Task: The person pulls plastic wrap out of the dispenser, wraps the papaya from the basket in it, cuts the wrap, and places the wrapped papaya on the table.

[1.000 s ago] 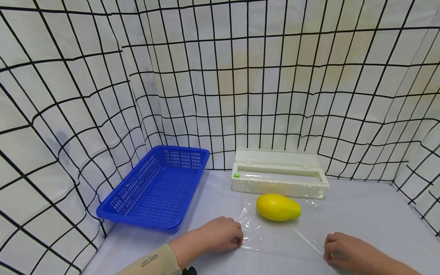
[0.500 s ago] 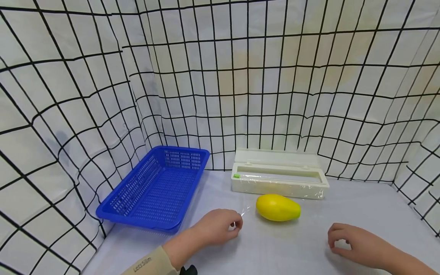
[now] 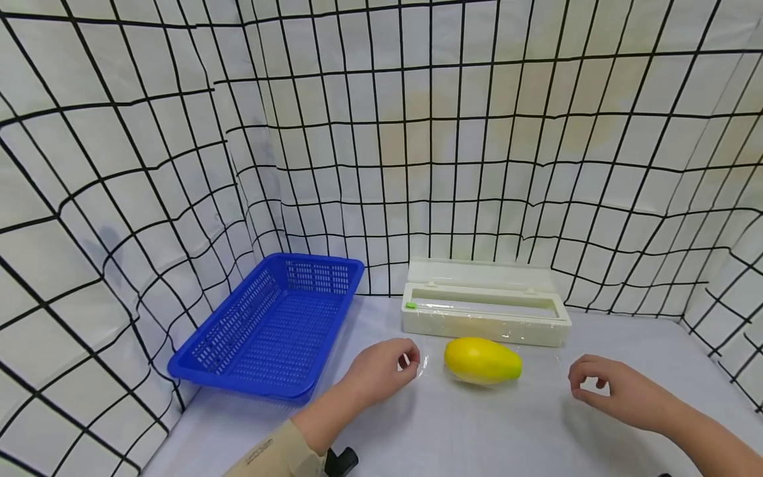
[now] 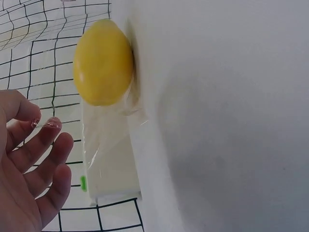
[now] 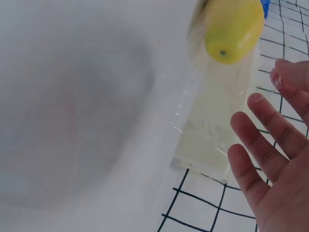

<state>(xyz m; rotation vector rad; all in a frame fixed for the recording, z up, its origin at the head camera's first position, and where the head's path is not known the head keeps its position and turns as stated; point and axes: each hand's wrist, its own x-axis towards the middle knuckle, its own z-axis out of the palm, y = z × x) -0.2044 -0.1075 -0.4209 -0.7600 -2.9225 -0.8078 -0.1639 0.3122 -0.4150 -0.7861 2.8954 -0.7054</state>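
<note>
My left hand pinches one near corner of a clear cling film sheet between thumb and index finger. Opposite it, my right hand pinches the other side; in the right wrist view crumpled film shows at the fingertips. Both hands are raised above the table, with the film's outline mostly too transparent to follow. Between them a smooth yellow fruit with a greenish end, like a mango or papaya, lies on its side on the film. Behind it stands a white cling film dispenser, its lid up and a roll inside.
A blue plastic basket sits on the left of the white-covered table. White walls with a black grid enclose the back and sides. A small green slider is on the dispenser's left end.
Both hands have risen off the table and moved away from me, toward the fruit's level, lifting the film's near edge. The fruit, dispenser and basket have stayed in place.
</note>
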